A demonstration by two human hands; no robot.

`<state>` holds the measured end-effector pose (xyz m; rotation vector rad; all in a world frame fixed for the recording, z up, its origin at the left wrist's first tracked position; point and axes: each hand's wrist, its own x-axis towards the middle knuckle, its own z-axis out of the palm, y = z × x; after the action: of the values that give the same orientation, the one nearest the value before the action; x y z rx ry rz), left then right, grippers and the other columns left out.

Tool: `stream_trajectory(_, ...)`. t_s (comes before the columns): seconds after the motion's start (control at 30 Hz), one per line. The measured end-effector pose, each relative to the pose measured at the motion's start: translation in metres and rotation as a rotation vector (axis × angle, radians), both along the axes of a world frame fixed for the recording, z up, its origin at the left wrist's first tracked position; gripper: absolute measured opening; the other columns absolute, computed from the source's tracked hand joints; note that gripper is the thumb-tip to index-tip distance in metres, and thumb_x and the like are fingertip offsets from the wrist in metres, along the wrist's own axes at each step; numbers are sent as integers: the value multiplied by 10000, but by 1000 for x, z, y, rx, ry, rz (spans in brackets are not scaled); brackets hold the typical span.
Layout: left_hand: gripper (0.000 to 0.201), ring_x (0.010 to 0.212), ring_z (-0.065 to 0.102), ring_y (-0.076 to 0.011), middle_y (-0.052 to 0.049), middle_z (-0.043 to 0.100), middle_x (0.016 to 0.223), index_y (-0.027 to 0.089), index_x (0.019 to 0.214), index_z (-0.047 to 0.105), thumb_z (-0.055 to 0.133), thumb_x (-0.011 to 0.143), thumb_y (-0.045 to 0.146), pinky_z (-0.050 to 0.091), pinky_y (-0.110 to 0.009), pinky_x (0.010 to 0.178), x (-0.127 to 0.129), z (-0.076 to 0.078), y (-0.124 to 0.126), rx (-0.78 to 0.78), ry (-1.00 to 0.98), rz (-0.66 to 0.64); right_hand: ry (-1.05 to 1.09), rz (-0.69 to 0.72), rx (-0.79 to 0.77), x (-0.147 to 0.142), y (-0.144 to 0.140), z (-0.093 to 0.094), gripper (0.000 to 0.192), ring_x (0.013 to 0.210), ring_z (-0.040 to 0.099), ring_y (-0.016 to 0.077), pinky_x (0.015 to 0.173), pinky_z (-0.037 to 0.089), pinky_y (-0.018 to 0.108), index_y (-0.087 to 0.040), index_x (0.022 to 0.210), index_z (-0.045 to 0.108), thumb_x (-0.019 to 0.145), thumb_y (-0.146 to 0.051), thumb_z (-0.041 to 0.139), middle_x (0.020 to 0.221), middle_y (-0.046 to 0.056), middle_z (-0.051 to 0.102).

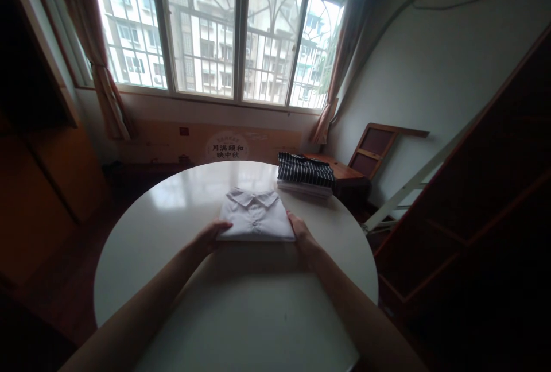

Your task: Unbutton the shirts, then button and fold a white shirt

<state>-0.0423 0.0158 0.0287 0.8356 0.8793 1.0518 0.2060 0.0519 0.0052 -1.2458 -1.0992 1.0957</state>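
A white collared shirt (256, 217), folded into a neat rectangle, is between my two hands over the round white table (142, 263). Its collar points away from me and its buttons face up. My left hand (215, 231) grips the left edge, thumb on top and the other fingers mostly hidden below. On the right edge, my right hand (300, 231) has the same kind of hold, its fingers partly out of sight. Whether the shirt's underside touches the tabletop is hard to tell.
At the table's far right lies a black-and-white striped folded garment (305, 170) on top of white folded cloth (305, 189). Behind it stands a wooden chair (372, 151). A pale ladder-like frame (413, 191) leans at the right. Barred windows (202, 33) fill the back wall.
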Motion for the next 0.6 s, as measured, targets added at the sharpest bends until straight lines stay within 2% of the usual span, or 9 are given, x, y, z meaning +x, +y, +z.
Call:
stream_trajectory(0.13, 413, 507, 559, -138, -25, 638, 653, 134, 935, 544, 560, 526, 83, 431, -225, 468, 1, -6, 1, -47, 0, 18, -582, -262, 184, 8, 24, -5, 141, 710, 566, 178, 666, 408, 269, -192, 785, 624, 728, -264, 516, 740, 46, 628)
stream_trajectory(0.2, 412, 501, 552, -136, -25, 634, 644, 124, 930, 537, 559, 520, 91, 418, -221, 461, 1, -7, 2, -52, 18, 34, -882, -286, 210, 12, 37, -2, 206, 821, 566, 197, 730, 394, 276, -176, 894, 627, 753, -172, 478, 867, 96, 623)
stream_trajectory(0.3, 426, 493, 540, -133, -23, 624, 622, 108, 935, 521, 559, 510, 96, 404, -219, 465, 0, -6, 2, -62, 37, 46, -1256, -285, 140, 17, 57, 3, 316, 928, 546, 221, 754, 391, 277, -142, 1057, 581, 799, -116, 400, 989, 146, 578)
stream_trajectory(0.37, 440, 503, 539, -133, -20, 617, 615, 102, 947, 515, 562, 510, 104, 399, -218, 475, 0, -6, 3, -63, 40, 43, -1393, -301, 58, 20, 71, 5, 365, 902, 564, 217, 718, 407, 272, -149, 1148, 524, 827, -115, 355, 1024, 153, 552)
stream_trajectory(0.5, 452, 514, 531, -133, -22, 614, 622, 94, 970, 519, 559, 521, 133, 376, -214, 472, 0, -6, 4, -48, 39, 43, -1511, -343, -22, 26, 98, 6, 449, 801, 608, 183, 637, 430, 245, -181, 1277, 380, 844, -87, 308, 1022, 144, 548)
stream_trajectory(0.6, 444, 484, 504, -119, -14, 605, 595, 88, 965, 529, 548, 523, 132, 353, -206, 455, 1, -6, 5, -59, 58, 72, -1559, -362, -23, 29, 116, 8, 432, 804, 619, 203, 634, 447, 264, -129, 1245, 407, 845, -47, 265, 959, 158, 581)
